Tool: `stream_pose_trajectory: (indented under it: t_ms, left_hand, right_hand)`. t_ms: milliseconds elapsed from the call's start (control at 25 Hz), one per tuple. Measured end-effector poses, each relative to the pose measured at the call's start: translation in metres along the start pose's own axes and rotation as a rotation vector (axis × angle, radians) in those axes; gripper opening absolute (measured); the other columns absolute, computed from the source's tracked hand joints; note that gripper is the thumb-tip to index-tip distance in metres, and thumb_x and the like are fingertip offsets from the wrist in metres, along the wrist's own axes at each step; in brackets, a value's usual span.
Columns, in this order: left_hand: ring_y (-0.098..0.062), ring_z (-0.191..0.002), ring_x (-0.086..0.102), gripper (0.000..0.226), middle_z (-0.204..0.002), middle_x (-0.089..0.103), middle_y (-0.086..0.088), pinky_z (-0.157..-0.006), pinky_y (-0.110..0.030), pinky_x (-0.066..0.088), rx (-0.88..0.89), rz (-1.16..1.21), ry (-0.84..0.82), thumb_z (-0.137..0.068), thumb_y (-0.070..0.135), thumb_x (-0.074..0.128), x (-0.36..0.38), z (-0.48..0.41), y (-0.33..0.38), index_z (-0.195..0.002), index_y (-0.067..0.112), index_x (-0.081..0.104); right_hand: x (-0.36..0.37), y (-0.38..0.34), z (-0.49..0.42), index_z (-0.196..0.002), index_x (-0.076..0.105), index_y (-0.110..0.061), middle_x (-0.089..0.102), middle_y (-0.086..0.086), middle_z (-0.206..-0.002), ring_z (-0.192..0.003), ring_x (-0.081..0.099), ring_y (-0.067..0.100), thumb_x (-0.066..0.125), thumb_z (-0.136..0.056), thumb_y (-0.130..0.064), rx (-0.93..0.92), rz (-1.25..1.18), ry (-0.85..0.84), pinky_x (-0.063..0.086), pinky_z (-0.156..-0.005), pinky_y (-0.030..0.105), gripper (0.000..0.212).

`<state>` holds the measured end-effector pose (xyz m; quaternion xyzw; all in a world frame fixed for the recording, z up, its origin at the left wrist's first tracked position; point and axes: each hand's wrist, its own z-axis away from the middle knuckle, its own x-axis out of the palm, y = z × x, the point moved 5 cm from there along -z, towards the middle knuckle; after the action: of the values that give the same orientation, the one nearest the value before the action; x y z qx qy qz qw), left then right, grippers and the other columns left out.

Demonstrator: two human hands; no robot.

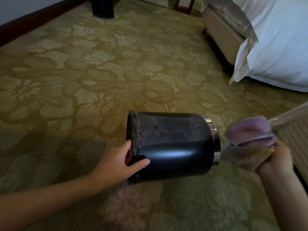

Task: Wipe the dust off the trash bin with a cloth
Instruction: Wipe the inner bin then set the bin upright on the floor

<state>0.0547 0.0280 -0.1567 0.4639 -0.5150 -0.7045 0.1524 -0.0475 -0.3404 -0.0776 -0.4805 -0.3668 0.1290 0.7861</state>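
The black cylindrical trash bin (173, 147) with a chrome rim lies sideways at lower centre. The left hand (116, 165) grips its left end, thumb on the wall. Just right of the rim, the right hand (275, 162) clutches a bunched pink-purple cloth (248, 139).

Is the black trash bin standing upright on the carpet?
No, the trash bin is tipped sideways, one end gripped by the left hand.

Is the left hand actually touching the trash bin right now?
Touching. The head view shows the left hand holding the trash bin at one end: its fingers lie against the black side wall and the end edge, with no gap.
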Motion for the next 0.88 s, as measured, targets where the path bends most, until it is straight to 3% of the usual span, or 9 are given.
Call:
stream_pose_trajectory:
  t_ms: [80,120,160,240,320,360,480,640,880]
  left_hand:
    - [0.007,-0.106,0.061,0.08,-0.119,0.065,0.018,-0.084,-0.028,0.059,0.008,-0.038,0.006,-0.065,0.085,0.049,-0.002,-0.003,0.0,-0.125,0.033,0.051]
    - [0.007,-0.107,0.06,0.079,-0.12,0.064,0.018,-0.085,-0.026,0.058,0.015,-0.047,0.003,-0.066,0.084,0.048,-0.003,-0.004,0.0,-0.126,0.033,0.049]
    - [0.008,-0.109,0.059,0.077,-0.122,0.062,0.018,-0.085,-0.025,0.058,0.028,-0.051,-0.006,-0.068,0.082,0.049,-0.003,-0.005,0.0,-0.128,0.033,0.047]
    - [0.007,-0.11,0.058,0.073,-0.124,0.059,0.02,-0.086,-0.023,0.057,0.059,-0.104,-0.03,-0.071,0.075,0.051,-0.002,-0.005,0.001,-0.131,0.034,0.042]
    - [0.004,-0.107,0.058,0.071,-0.123,0.057,0.02,-0.084,-0.024,0.057,0.089,-0.199,-0.028,-0.074,0.074,0.048,-0.003,-0.004,-0.001,-0.131,0.033,0.038]
    - [0.002,-0.104,0.06,0.069,-0.119,0.058,0.017,-0.081,-0.027,0.057,0.111,-0.219,-0.007,-0.075,0.075,0.046,-0.004,-0.003,-0.002,-0.128,0.031,0.038]
    - [0.0,-0.098,0.063,0.059,-0.113,0.063,0.01,-0.078,-0.027,0.054,0.224,-0.17,0.025,-0.08,0.068,0.049,-0.004,-0.003,-0.001,-0.126,0.032,0.038]
    - [0.005,-0.086,0.06,0.043,-0.095,0.058,0.019,-0.063,-0.01,0.047,0.212,-0.124,0.027,-0.085,0.07,0.039,-0.003,0.002,0.0,-0.107,0.033,0.044]
    - [-0.004,-0.104,0.061,0.052,-0.115,0.061,0.012,-0.08,-0.029,0.056,0.154,-0.066,-0.047,-0.091,0.062,0.03,0.007,0.011,-0.006,-0.125,0.026,0.047]
  right_hand:
    - [0.004,-0.024,0.008,-0.099,0.071,-0.021,0.072,-0.007,-0.082,-0.079,0.071,0.009,0.078,-0.076,-0.034,-0.25,0.076,0.07,0.058,-0.068,0.025,0.028]
    - [0.014,-0.022,0.015,-0.093,0.069,-0.028,0.069,-0.009,-0.075,-0.069,0.067,0.008,0.063,-0.09,-0.038,-0.372,0.319,0.118,0.055,-0.061,0.028,0.012]
    - [0.024,-0.01,0.02,-0.09,0.067,-0.031,0.068,-0.01,-0.075,-0.067,0.064,0.008,0.053,-0.096,-0.042,-0.49,0.639,0.141,0.053,-0.062,0.032,0.018]
    - [0.062,0.045,0.041,-0.109,0.067,-0.037,0.068,-0.015,-0.109,-0.1,0.063,0.005,0.044,-0.101,-0.045,-0.635,1.093,-0.008,0.049,-0.091,0.037,0.025]
    - [0.103,0.1,0.067,-0.126,0.061,-0.041,0.051,-0.02,-0.14,-0.131,0.042,-0.001,0.042,-0.103,-0.041,-0.809,1.352,-0.127,0.022,-0.113,0.021,0.03]
    - [0.126,0.121,0.08,-0.127,0.061,-0.04,0.048,-0.02,-0.143,-0.133,0.039,-0.001,0.043,-0.103,-0.038,-0.864,1.388,-0.176,0.021,-0.113,0.019,0.03]
    - [0.178,0.165,0.112,-0.126,0.065,-0.028,0.053,-0.007,-0.141,-0.128,0.049,0.014,0.051,-0.099,-0.034,-0.953,1.408,-0.329,0.045,-0.1,0.04,0.031]
    - [0.16,0.143,0.095,-0.127,0.065,-0.028,0.055,-0.006,-0.141,-0.125,0.054,0.014,0.05,-0.1,-0.032,-1.156,1.531,-0.403,0.04,-0.102,0.037,0.031]
    - [0.079,0.07,0.02,-0.127,0.063,-0.03,0.054,-0.014,-0.139,-0.117,0.057,0.013,0.047,-0.1,-0.033,-0.817,1.482,0.08,0.049,-0.096,0.041,0.032]
